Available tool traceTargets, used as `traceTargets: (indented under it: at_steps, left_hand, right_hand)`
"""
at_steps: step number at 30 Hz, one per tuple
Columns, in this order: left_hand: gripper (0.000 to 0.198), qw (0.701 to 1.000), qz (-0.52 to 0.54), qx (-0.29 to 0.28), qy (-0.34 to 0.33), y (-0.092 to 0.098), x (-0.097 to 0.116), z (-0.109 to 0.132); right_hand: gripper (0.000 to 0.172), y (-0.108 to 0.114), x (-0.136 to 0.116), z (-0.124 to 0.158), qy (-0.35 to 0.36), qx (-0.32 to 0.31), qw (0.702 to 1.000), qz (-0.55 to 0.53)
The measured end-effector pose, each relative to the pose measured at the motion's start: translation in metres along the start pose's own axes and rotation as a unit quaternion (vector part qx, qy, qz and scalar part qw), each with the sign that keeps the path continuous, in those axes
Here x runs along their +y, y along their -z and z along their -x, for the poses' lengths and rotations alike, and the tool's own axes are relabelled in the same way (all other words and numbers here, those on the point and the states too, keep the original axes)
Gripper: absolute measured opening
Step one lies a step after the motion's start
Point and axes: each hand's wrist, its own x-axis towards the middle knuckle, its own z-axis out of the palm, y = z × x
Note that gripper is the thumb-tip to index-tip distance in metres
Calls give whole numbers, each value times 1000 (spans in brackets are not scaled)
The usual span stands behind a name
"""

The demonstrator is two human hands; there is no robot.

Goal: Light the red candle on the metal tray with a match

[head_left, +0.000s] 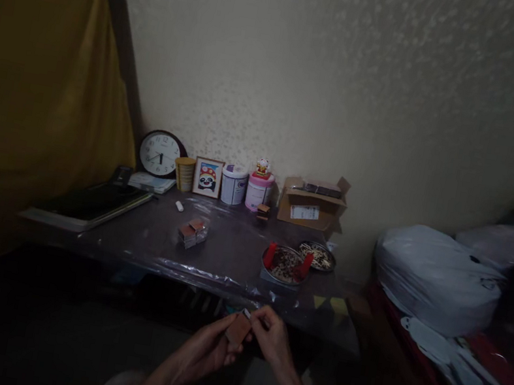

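Observation:
My left hand (pixel 205 346) is closed around a small brown matchbox (pixel 238 328), held low in front of the table edge. My right hand (pixel 272 338) meets it from the right, fingers pinched at the box's upper end. Both hands hover below the table (pixel 152 247), apart from it. On the table a plastic-wrapped bundle of similar small boxes (pixel 193 232) lies at centre. A round metal tray (pixel 284 265) with small pale pieces and two red objects sits to the right, with a second tray (pixel 318 256) behind it.
Along the wall stand a clock (pixel 160 153), a yellow tin (pixel 184 174), a framed picture (pixel 207 177), two canisters (pixel 245 187) and an open cardboard box (pixel 312 205). A dark book (pixel 90 206) lies left. A yellow curtain (pixel 21 91) hangs left; bundled bags (pixel 436 277) lie right.

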Motion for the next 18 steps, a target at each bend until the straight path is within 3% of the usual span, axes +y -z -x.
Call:
traceTargets:
  at_steps: [5, 12, 18]
  left_hand:
    - [36, 1000, -2, -7, -1, 3, 0, 0]
    - [32, 1000, -13, -3, -9, 6, 1, -2]
    - [32, 997, -66, 15, -26, 3, -1, -2]
  right_hand:
    - [16, 3, -1, 0, 8, 14, 999, 30]
    - [13, 12, -16, 3, 101, -38, 989, 103]
    - [15, 14, -14, 5, 114, -66, 972, 195]
